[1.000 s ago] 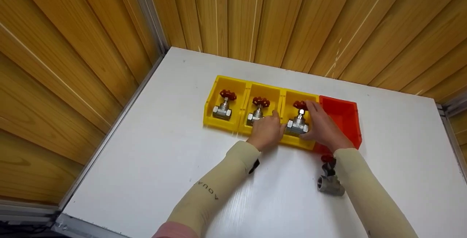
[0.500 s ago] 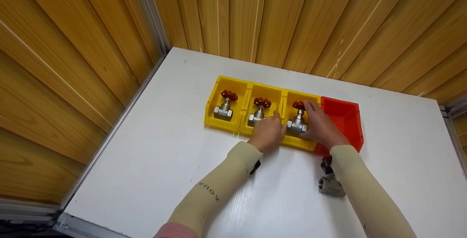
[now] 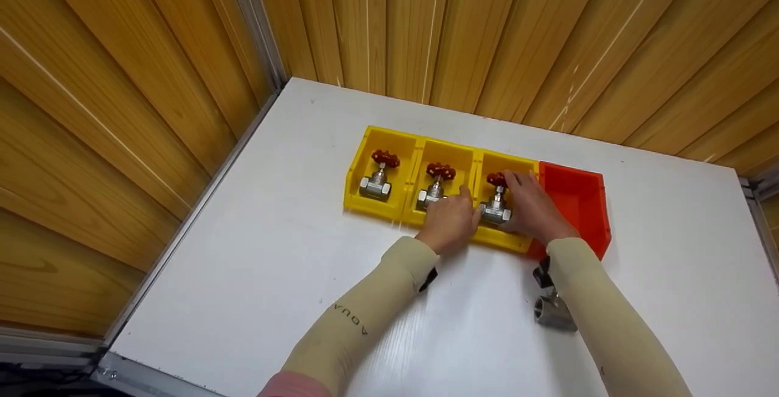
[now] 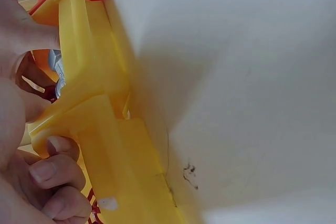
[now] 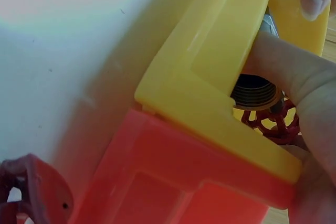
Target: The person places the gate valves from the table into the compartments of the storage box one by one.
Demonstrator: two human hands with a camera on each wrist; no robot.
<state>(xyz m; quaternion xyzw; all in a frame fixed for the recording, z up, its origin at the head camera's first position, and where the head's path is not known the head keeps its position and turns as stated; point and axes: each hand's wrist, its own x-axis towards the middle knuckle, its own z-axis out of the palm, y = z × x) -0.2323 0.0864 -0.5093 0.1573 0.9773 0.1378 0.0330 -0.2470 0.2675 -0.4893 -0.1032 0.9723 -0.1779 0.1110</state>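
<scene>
Silver metal valve with a red handwheel [image 3: 495, 211] sits in the right-hand compartment [image 3: 499, 240] of a row of three open yellow plastic bins on the white worktop [image 3: 243, 263]. The right hand [image 3: 535, 211] grips this valve, fingers at the handwheel and thumb against the body. The left hand [image 3: 449, 221] is closed on the yellow rim near the junction of the middle and right bins, its fingers curled over the edge.

Status, completed: the left yellow bin [image 3: 395, 136] contains one silver valve with a red handwheel [image 3: 375, 187]; the middle yellow bin [image 3: 450, 152] contains a similar valve [image 3: 431, 195], partly hidden by the left hand. Neither is held.

Status, in progress: the valve in the right bin is within its compartment but not released. Its placement is judged to be nearly finished; whether it bears fully on the bin floor cannot be determined.

Status, outstanding: the red plastic bin [image 3: 575, 202], adjoining the yellow row on the right, shows no valve in its visible part. A grey metal valve with a black upper part [image 3: 555, 313] lies on the worktop, near side of the red bin, partly covered by the right sleeve [image 3: 608, 318]. This unit appears to remain unhandled.
</scene>
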